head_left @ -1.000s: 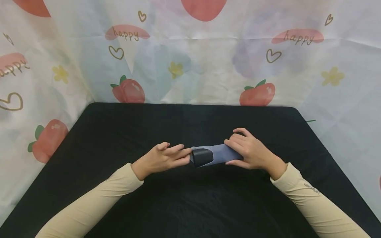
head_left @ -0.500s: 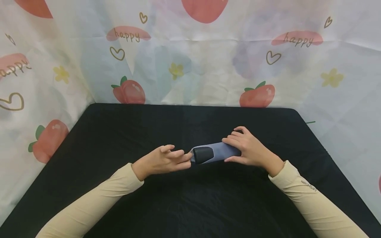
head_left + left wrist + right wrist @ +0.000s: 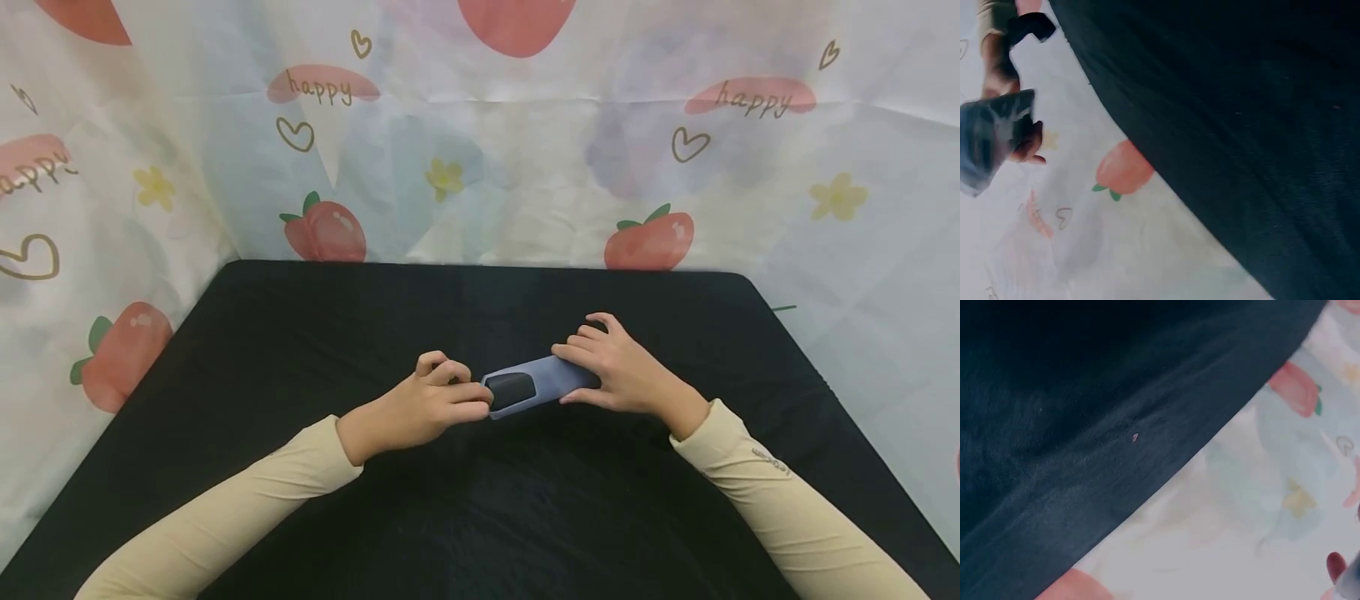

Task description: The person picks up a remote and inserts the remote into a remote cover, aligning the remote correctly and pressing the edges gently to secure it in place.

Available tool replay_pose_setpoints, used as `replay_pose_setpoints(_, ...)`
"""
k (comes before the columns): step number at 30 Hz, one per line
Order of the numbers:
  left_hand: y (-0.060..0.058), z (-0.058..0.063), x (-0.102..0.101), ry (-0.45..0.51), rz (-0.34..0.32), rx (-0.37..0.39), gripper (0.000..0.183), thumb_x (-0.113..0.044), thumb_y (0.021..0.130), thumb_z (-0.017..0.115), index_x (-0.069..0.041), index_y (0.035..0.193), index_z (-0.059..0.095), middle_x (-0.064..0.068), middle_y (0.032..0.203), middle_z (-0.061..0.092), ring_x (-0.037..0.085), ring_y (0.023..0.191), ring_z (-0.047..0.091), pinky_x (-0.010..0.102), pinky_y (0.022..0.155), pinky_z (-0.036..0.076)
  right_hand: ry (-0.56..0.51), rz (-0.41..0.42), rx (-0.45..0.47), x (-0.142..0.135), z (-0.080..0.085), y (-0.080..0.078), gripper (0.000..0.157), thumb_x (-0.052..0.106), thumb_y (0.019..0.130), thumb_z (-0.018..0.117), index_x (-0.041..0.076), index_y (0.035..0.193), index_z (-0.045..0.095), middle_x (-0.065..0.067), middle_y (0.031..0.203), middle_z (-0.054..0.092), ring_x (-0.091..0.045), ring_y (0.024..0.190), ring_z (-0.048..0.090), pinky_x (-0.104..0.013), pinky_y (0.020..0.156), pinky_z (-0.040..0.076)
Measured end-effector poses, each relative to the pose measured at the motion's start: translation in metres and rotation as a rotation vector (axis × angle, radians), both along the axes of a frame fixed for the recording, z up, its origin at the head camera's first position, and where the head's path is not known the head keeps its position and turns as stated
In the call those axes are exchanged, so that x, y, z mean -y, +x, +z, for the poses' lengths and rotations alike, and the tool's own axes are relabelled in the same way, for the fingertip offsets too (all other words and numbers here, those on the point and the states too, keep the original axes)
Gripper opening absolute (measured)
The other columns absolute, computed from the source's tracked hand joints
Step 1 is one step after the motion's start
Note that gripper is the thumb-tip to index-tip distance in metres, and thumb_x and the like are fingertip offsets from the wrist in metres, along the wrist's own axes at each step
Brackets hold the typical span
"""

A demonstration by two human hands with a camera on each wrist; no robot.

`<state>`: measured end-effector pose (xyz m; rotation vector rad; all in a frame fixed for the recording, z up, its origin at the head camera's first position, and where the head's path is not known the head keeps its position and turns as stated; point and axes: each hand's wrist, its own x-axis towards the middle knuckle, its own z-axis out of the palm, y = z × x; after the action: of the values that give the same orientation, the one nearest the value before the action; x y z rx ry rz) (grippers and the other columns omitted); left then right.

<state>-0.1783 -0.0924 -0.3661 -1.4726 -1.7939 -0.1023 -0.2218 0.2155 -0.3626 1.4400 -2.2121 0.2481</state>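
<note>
In the head view, a flat blue-grey item with a black rounded panel (image 3: 551, 377) is held above the table between both hands; its exact kind is unclear. My right hand (image 3: 618, 371) grips its right end, fingers on the far edge and thumb on the near edge. At the left end, beside the black panel, my left hand (image 3: 427, 404) pinches with thumb and forefinger while its other fingers curl. The left wrist view shows the item (image 3: 982, 140) blurred and glossy, the right hand partly behind it. In the right wrist view, only a fingertip (image 3: 1335, 565) shows at the lower right edge.
A black cloth covers the table (image 3: 480, 517). Behind it and at the sides hangs a pale curtain (image 3: 525, 167) printed with fruit, hearts and flowers. A dark band (image 3: 1032, 26) circles the right wrist.
The item's right end has risen slightly and shifted left with my right hand, so it tilts more. My left fingers have moved right onto its left end, by the black panel.
</note>
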Motion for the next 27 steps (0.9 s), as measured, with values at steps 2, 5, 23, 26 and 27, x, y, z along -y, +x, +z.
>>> replay_pose_setpoints(2,0.001,0.001,0.001,-0.023,0.031,0.029,0.031,-0.005,0.074,0.076,-0.02,0.093,0.057,-0.01,0.093,0.061,0.014,0.091,0.04,0.035,0.08,0.03,0.032,-0.002,-0.037,0.002,0.0,0.001,0.06,0.062,0.087,0.047,0.008,0.108,0.063,-0.003,0.088,0.064,-0.019,0.081,0.053,-0.054,0.089,0.037)
replay_pose_setpoints(5,0.001,0.002,0.003,-0.087,0.086,-0.056,0.03,-0.012,0.075,0.076,-0.022,0.093,0.054,-0.01,0.091,0.06,0.013,0.09,0.04,0.033,0.082,0.03,0.073,-0.008,-0.058,0.003,-0.001,0.004,0.059,0.061,0.088,0.048,0.009,0.11,0.063,-0.002,0.087,0.063,-0.019,0.08,0.052,-0.053,0.089,0.038)
replay_pose_setpoints(23,-0.006,0.014,0.0,0.252,0.379,0.236,0.048,-0.055,0.093,0.043,-0.014,0.069,0.051,-0.002,0.066,0.051,0.018,0.076,0.044,0.044,0.083,0.029,-0.047,-0.138,-0.404,0.012,0.015,0.017,0.053,0.049,0.095,0.037,0.003,0.098,0.063,-0.01,0.074,0.061,-0.027,0.072,0.052,-0.059,0.087,0.039)
replay_pose_setpoints(26,-0.002,0.01,-0.007,0.199,0.477,0.39,0.044,-0.054,0.088,0.054,-0.017,0.064,0.052,-0.005,0.059,0.051,0.015,0.072,0.043,0.044,0.084,0.031,-0.092,-0.142,-0.45,0.018,0.014,0.021,0.049,0.045,0.094,0.043,0.001,0.098,0.064,-0.011,0.072,0.06,-0.029,0.071,0.053,-0.06,0.085,0.039)
replay_pose_setpoints(27,0.0,0.01,-0.01,0.201,0.492,0.417,0.04,-0.05,0.086,0.059,-0.017,0.064,0.053,-0.006,0.059,0.052,0.015,0.072,0.044,0.044,0.085,0.032,-0.102,-0.142,-0.463,0.02,0.013,0.023,0.047,0.043,0.094,0.044,0.001,0.098,0.064,-0.011,0.072,0.06,-0.029,0.07,0.053,-0.06,0.085,0.039)
